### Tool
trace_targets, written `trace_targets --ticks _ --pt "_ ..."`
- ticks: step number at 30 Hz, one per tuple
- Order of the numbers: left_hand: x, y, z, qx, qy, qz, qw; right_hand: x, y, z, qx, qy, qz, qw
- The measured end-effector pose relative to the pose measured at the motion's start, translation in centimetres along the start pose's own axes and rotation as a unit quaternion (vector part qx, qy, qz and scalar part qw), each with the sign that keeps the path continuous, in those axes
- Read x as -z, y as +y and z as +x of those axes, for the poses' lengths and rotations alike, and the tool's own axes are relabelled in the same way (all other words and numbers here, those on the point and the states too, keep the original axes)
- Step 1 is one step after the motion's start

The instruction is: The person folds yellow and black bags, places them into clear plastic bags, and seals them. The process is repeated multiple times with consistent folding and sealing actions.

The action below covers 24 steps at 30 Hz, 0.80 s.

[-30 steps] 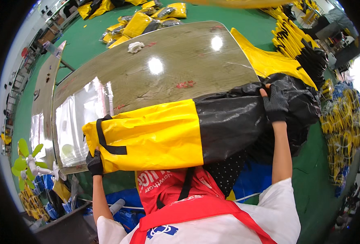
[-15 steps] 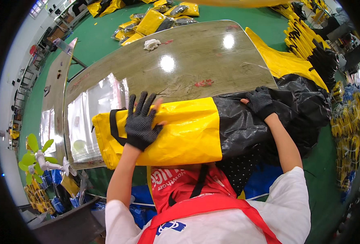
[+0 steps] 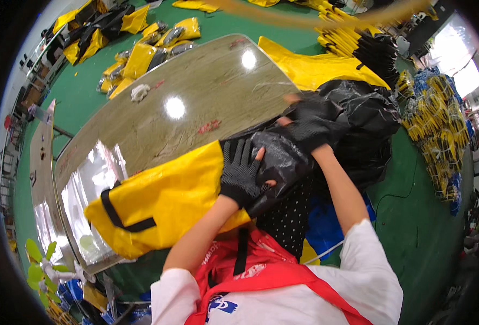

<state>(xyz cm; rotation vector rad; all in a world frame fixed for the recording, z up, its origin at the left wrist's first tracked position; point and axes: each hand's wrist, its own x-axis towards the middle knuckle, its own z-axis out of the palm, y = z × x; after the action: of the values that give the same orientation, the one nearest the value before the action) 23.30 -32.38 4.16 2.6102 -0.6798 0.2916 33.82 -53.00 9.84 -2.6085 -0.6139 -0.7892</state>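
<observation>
A bag with a yellow end and a black end [image 3: 163, 197] lies flattened along the table's near edge, a black strap [image 3: 121, 216] on its yellow part. My left hand [image 3: 240, 172], in a dark knit glove with some bare fingertips, rests with fingers spread where yellow meets black. Over the black part is my right hand [image 3: 318, 122], gloved alike; motion smears its fingers, so its grip cannot be made out. Beyond it, crumpled black material [image 3: 366, 127] hangs off the table's right side.
The wood-patterned table [image 3: 207, 81] bears a white crumpled scrap [image 3: 140, 92] and clear plastic sleeves [image 3: 90, 181]. Yellow sheeting [image 3: 304, 67] lies past its right edge. Packed yellow bags [image 3: 139, 60] lie on the green floor behind. Bundled yellow pieces [image 3: 431, 141] stand at right; a green-bladed fan [image 3: 39, 271] at lower left.
My left hand has moved from the yellow end rightward to the black boundary. My right hand has shifted over the black part, nearer the left. The view has turned, and the bag lies more slanted.
</observation>
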Motion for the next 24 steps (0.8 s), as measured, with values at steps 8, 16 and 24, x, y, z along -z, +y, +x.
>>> trace_targets --ticks 8,16,24 --pt "0.4 -0.2 0.1 0.001 -0.002 0.0 1.0 -1.3 8.3 -10.7 -0.59 0.107 0.505 0.621" --pt "-1.5 -2.5 3.0 0.073 0.021 0.075 0.994 -3.1 2.0 -6.2 -0.42 0.087 0.612 0.665" --pt "2.0 -5.3 -1.3 0.071 0.069 -0.818 0.567 -0.8 -14.9 -6.4 0.147 -0.085 0.121 0.978"
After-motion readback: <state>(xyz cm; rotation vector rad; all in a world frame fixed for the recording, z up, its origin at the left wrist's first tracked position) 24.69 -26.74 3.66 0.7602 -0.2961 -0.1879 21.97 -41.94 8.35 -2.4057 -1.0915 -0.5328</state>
